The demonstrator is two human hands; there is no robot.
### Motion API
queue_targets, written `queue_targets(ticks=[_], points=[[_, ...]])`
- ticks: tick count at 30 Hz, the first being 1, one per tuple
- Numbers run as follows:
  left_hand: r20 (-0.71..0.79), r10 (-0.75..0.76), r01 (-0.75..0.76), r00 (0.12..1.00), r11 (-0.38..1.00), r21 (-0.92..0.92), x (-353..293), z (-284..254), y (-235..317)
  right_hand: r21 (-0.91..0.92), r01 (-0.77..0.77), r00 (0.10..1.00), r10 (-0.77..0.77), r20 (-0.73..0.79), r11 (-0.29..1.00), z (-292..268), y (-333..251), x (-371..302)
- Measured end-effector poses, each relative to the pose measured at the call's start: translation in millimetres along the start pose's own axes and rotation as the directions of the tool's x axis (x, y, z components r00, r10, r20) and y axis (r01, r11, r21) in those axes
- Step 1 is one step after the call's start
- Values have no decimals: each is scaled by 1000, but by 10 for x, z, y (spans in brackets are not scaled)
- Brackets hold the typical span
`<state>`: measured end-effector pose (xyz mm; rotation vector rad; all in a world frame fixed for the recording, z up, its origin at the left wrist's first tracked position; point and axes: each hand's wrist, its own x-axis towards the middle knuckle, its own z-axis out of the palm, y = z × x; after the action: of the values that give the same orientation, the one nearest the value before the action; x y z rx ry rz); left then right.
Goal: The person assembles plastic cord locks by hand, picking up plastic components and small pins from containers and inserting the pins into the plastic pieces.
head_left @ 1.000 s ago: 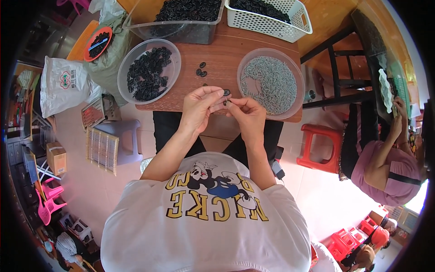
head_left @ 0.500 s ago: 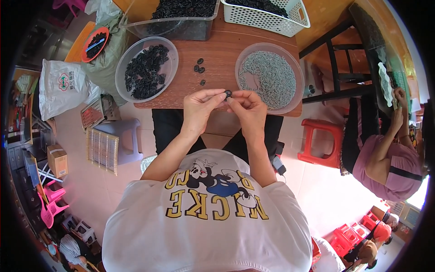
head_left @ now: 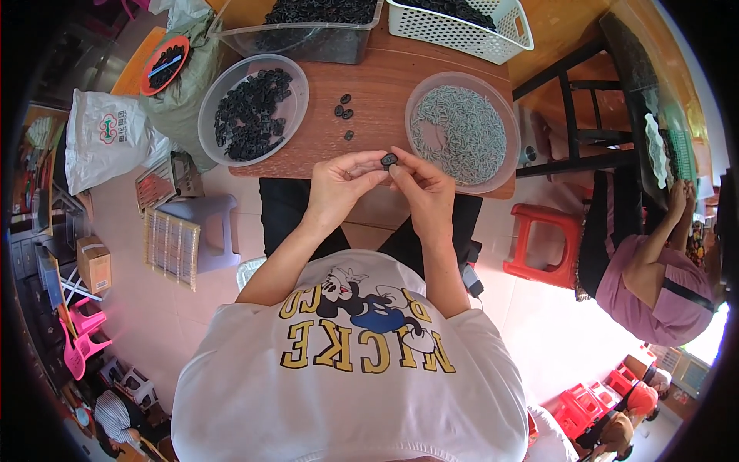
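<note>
Close to the near edge of the wooden table [head_left: 369,100], a small black oval plastic part [head_left: 389,160] is pinched between the fingertips of my two hands. My left hand [head_left: 339,185] grips its left side with thumb and fingers. From the right, my right hand [head_left: 425,189] has thumb and index finger on it. Several similar loose black parts [head_left: 348,114] lie on the table just beyond. A round clear tub of black parts [head_left: 301,115] stands to the left. At the right is another round tub [head_left: 511,142], full of silvery screws [head_left: 462,123].
At the back stand a clear bin [head_left: 308,42] and a white perforated basket [head_left: 462,38], both holding black parts. A red stool [head_left: 531,242] is to the right, near a seated person in a pink top [head_left: 662,285]. White sacks [head_left: 108,142] and a bluish stool [head_left: 219,231] are left.
The black part has been turned, so its flat oval face now shows. My right index finger has stretched out along its far side. The whole view has shifted slightly.
</note>
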<state>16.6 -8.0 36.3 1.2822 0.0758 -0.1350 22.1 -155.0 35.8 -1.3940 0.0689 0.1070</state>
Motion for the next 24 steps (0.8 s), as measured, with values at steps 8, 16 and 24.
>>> queue_targets(ticks=[8, 16, 24], points=[[4, 15, -16, 1000, 989, 144, -35, -22, 39, -11, -43, 995, 44, 90, 999, -62, -6, -5], [20, 72, -74, 997, 971, 226, -59, -30, 47, 31, 25, 995, -28, 95, 999, -53, 84, -24], [9, 238, -223, 971, 896, 385, -57, -72, -143, -62, 65, 997, -62, 47, 996, 12, 72, -55]])
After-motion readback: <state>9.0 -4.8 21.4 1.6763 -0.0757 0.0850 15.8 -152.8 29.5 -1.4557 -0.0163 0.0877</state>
